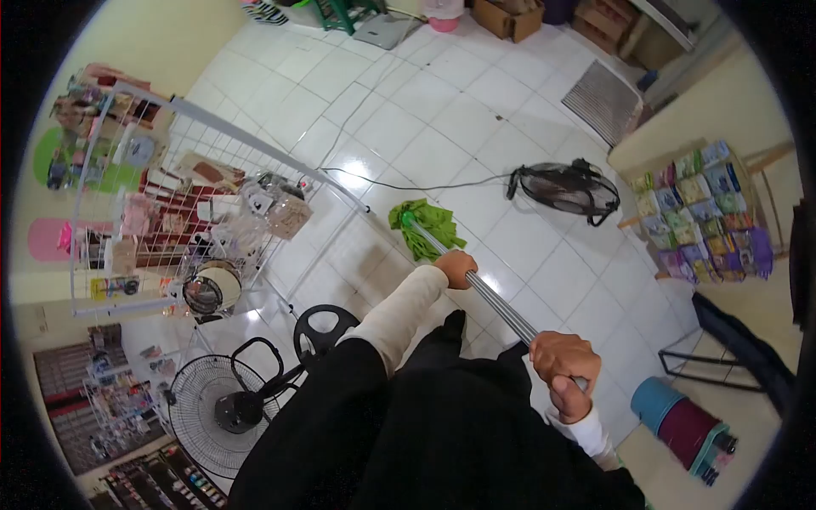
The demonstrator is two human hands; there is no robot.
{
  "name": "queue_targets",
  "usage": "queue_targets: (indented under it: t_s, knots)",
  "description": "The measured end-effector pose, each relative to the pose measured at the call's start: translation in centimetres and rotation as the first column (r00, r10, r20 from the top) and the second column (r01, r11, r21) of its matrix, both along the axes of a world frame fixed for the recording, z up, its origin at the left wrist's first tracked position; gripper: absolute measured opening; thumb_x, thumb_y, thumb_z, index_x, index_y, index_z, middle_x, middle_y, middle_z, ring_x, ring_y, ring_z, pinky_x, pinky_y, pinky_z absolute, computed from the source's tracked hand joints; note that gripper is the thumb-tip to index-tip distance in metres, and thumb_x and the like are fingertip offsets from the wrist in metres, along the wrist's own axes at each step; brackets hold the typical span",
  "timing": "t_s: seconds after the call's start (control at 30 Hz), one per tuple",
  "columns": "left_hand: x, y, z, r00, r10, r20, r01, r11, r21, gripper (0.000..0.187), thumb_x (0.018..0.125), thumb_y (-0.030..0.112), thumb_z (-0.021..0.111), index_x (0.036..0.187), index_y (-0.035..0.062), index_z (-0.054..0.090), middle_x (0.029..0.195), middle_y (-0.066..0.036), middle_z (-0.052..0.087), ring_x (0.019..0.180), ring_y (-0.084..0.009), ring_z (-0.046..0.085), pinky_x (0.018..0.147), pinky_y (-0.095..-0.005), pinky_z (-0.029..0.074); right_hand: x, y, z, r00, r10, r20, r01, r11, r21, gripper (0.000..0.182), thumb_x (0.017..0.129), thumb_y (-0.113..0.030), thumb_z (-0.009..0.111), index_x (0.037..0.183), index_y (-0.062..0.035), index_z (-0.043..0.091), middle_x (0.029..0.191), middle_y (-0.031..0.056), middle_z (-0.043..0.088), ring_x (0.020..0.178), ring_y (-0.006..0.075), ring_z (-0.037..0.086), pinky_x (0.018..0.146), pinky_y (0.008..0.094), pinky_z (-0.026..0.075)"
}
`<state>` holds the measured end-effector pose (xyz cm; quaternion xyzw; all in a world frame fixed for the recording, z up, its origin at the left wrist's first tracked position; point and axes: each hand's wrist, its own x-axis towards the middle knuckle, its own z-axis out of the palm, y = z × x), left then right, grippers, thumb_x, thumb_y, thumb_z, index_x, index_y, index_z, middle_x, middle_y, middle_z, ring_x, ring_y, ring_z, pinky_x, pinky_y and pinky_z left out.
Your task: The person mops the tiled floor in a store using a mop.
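A mop with a striped grey handle slants across the view from lower right to upper left. Its green cloth head lies spread on the white tiled floor. My left hand is wrapped round the lower part of the handle, not far above the cloth. Close to the top end, my right hand grips the same handle, with the thumb near its tip. Both hands are closed on the mop.
A wire display rack with hanging goods stands left, near a pedestal fan. Another black fan lies on the floor, its cord running past the mop head. A packet display and stacked buckets are right.
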<state>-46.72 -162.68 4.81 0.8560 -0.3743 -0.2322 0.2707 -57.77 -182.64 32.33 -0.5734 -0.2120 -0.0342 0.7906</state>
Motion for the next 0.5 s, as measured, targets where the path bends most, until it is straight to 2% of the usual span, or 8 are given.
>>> queue_targets:
  t_s: [0.1,0.17,0.2,0.3,0.4,0.47,0.5]
  knots:
    - [1.1,3.3,-3.4,0.991,0.105,0.083,-0.107,0.994,0.024,0.011,0.055,0.017,0.059,0.058,0.0071,0.053,0.064,-0.013,0.056,0.067,-0.0337,0.056,0.060,-0.0432,0.044,0.2,2.2,-3.9,0.999,-0.029,-0.036,0.027,0.998,-0.063,0.034,0.075,-0.018,0.051,0.049,-0.0044,0.035,0.046,0.0061,0.040,0.043,0.0205,0.042,0.052,0.0336,0.040]
    - [0.5,5.1,-5.3,0.975,0.167,0.144,-0.166,0.986,-0.020,0.011,0.056,0.017,0.058,0.057,0.0079,0.052,0.064,-0.012,0.054,0.067,-0.0335,0.055,0.060,-0.0433,0.044,-0.3,3.4,-4.4,0.998,0.046,-0.030,-0.049,0.993,-0.104,0.025,0.069,-0.011,0.047,0.048,-0.0038,0.035,0.046,0.0074,0.040,0.044,0.0218,0.042,0.050,0.0336,0.038]
    - [-0.1,5.4,-5.5,0.977,0.169,0.134,-0.163,0.985,-0.057,0.014,0.060,0.017,0.061,0.057,0.0077,0.050,0.063,-0.012,0.052,0.065,-0.0339,0.053,0.060,-0.0434,0.043,-0.4,3.7,-3.7,0.995,0.095,-0.014,-0.096,0.988,-0.123,0.025,0.068,-0.011,0.048,0.048,-0.0037,0.035,0.046,0.0072,0.040,0.043,0.0215,0.042,0.049,0.0334,0.037]
    - [-3.1,5.0,-2.4,0.946,0.305,0.107,-0.268,0.926,-0.266,0.017,0.064,0.017,0.063,0.059,0.0068,0.051,0.065,-0.013,0.053,0.067,-0.0342,0.053,0.061,-0.0429,0.043,-0.4,4.2,0.7,0.985,0.173,-0.020,-0.174,0.971,-0.166,0.023,0.066,-0.010,0.048,0.048,-0.0036,0.035,0.046,0.0071,0.040,0.041,0.0208,0.041,0.046,0.0325,0.035]
    - [-7.0,4.2,0.6,0.907,0.413,0.078,-0.370,0.873,-0.316,0.018,0.067,0.019,0.064,0.061,0.0060,0.052,0.066,-0.013,0.054,0.067,-0.0347,0.054,0.062,-0.0427,0.043,-0.8,3.8,4.5,0.956,0.282,-0.081,-0.291,0.947,-0.134,0.022,0.065,-0.010,0.048,0.048,-0.0031,0.036,0.045,0.0071,0.040,0.040,0.0204,0.041,0.045,0.0317,0.034]
    - [-9.9,4.4,1.3,0.913,0.407,0.022,-0.391,0.891,-0.230,0.019,0.066,0.019,0.065,0.062,0.0053,0.053,0.067,-0.014,0.055,0.069,-0.0350,0.054,0.062,-0.0427,0.043,-1.4,3.4,5.5,0.916,0.383,-0.120,-0.395,0.913,-0.103,0.021,0.063,-0.012,0.050,0.049,-0.0022,0.039,0.046,0.0082,0.041,0.041,0.0218,0.042,0.046,0.0325,0.036]
    - [-11.3,4.7,1.5,0.914,0.405,-0.011,-0.399,0.898,-0.187,0.019,0.066,0.020,0.065,0.063,0.0050,0.053,0.067,-0.014,0.055,0.069,-0.0351,0.055,0.062,-0.0427,0.043,-1.9,3.6,5.4,0.892,0.444,-0.087,-0.451,0.886,-0.109,0.020,0.063,-0.012,0.050,0.049,-0.0021,0.039,0.047,0.0085,0.041,0.042,0.0227,0.043,0.047,0.0329,0.036]
